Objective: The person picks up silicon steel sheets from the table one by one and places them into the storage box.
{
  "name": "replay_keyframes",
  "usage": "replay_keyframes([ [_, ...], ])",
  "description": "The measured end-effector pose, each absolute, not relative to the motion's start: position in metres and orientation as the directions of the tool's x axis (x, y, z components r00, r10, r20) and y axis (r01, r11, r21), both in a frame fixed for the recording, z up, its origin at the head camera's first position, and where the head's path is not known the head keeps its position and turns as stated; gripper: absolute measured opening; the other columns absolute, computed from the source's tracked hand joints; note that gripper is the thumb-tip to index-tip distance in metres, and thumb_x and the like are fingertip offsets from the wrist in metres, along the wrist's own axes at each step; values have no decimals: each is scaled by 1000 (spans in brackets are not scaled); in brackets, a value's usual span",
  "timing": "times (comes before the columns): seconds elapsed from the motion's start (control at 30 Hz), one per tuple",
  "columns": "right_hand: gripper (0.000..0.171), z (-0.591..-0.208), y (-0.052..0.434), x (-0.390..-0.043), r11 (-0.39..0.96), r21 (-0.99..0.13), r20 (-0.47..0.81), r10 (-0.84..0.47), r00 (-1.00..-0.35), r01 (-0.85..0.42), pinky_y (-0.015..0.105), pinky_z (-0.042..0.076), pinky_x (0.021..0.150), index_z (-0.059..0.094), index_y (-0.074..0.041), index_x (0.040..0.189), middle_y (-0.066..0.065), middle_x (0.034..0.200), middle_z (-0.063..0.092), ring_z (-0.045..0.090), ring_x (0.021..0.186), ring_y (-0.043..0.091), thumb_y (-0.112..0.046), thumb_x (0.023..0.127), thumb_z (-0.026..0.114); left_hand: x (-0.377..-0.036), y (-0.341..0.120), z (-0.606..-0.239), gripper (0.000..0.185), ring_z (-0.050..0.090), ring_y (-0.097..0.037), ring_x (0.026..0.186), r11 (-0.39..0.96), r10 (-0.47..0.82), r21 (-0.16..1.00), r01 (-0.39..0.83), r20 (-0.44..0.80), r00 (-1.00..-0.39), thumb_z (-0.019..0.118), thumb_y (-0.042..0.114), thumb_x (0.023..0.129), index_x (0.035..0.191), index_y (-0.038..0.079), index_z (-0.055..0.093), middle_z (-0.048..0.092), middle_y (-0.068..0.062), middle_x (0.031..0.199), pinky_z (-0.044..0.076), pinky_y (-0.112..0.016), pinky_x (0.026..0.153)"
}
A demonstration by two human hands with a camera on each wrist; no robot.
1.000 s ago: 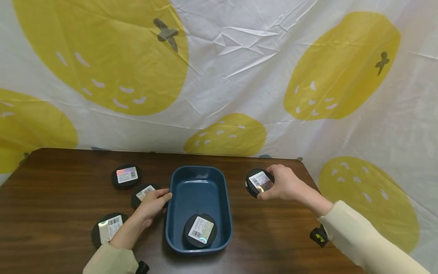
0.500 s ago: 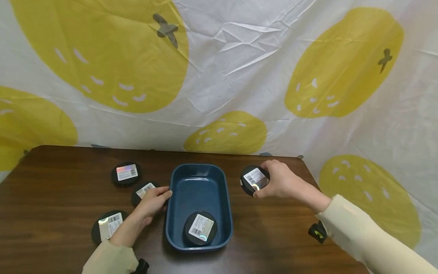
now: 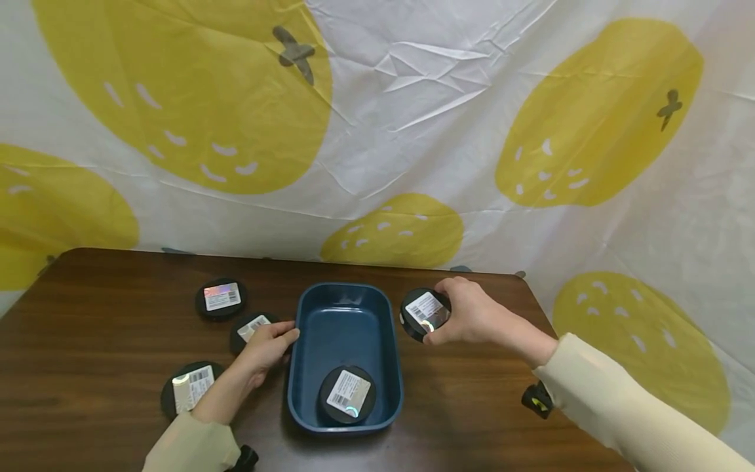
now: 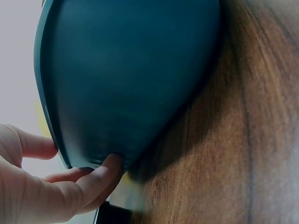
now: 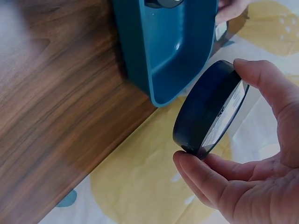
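Observation:
My right hand [image 3: 468,313] pinches a flat round black container [image 3: 425,316] by its edge, thumb on one side and fingers on the other. It hangs just right of the blue baking dish [image 3: 345,337], its labelled face up. In the right wrist view the container [image 5: 208,107] is tilted, near the dish's end. My left hand [image 3: 265,351] grips the dish's left side; the left wrist view has the thumb at the rim and fingers against the outer wall [image 4: 140,84]. A similar labelled container [image 3: 348,394] lies inside the dish, at its near end.
Three more black containers lie on the wooden table [image 3: 106,341] left of the dish: one at the back [image 3: 221,299], one partly behind the left hand [image 3: 250,328], one near the left forearm [image 3: 189,388]. A lemon-print cloth [image 3: 413,144] hangs behind the table.
My right hand has moved left with the black container, bringing it closer to the dish. The left hand stays at the dish's side.

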State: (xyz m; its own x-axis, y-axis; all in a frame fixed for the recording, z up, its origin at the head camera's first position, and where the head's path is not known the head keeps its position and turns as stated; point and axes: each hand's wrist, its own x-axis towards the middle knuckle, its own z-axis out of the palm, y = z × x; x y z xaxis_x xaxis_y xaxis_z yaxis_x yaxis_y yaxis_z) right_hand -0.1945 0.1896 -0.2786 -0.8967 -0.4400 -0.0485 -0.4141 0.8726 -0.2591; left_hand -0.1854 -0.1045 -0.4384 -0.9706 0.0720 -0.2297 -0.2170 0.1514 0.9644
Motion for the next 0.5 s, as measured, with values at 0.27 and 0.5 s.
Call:
replay_keyframes([
  [0.27,69,-284,180,-193,854,-267,-38,-472,-881,-446,36,47,78,56,10,109,15,100,60,54,90,26,-25,56,84,-185,-105,-438,42,56,-27,101,158,68,963,-216,-229,-971,44,9,97,129,-18,42,51,-32,125,50,-34,78],
  [0.5,67,-285,172,-193,847,-274,-36,-483,-875,-456,33,47,75,57,9,108,14,97,59,53,87,24,-23,56,84,-185,-105,-438,42,56,-27,103,153,75,963,-220,-233,-969,43,9,98,130,-18,41,50,-32,126,50,-37,82],
])
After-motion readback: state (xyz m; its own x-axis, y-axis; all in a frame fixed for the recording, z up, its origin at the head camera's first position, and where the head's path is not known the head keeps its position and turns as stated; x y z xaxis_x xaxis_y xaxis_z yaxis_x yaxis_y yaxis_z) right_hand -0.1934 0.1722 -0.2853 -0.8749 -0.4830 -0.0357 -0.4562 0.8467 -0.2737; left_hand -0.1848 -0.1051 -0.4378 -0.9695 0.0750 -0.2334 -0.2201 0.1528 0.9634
